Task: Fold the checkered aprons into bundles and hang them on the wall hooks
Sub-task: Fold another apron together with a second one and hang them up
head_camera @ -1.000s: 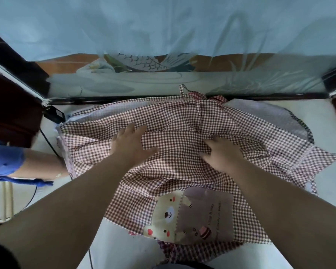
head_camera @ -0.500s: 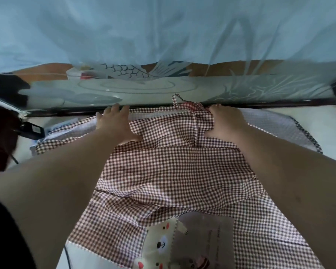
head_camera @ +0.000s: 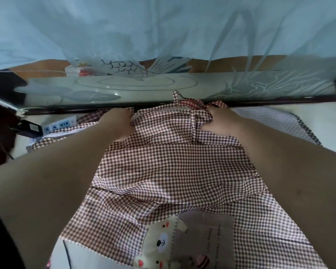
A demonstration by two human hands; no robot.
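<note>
Nothing can be read. The pocket patch (head_camera: 198,226) on the checkered apron (head_camera: 173,167) carries two lines of small dark script beside a bear print (head_camera: 161,243), running sideways and too blurred to make out. A white panel (head_camera: 58,125) at the far left shows a row of blue symbols, too small to tell.

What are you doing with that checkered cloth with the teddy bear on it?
A person is folding a red checkered apron that is spread out on a white table. The left hand and right hand each grip its far edge, close to the glass panel with a fish drawn on it. The bear pocket lies face up at the near end. A darker-checked apron lies underneath on the right. Nothing is bundled or hung up yet.
</note>
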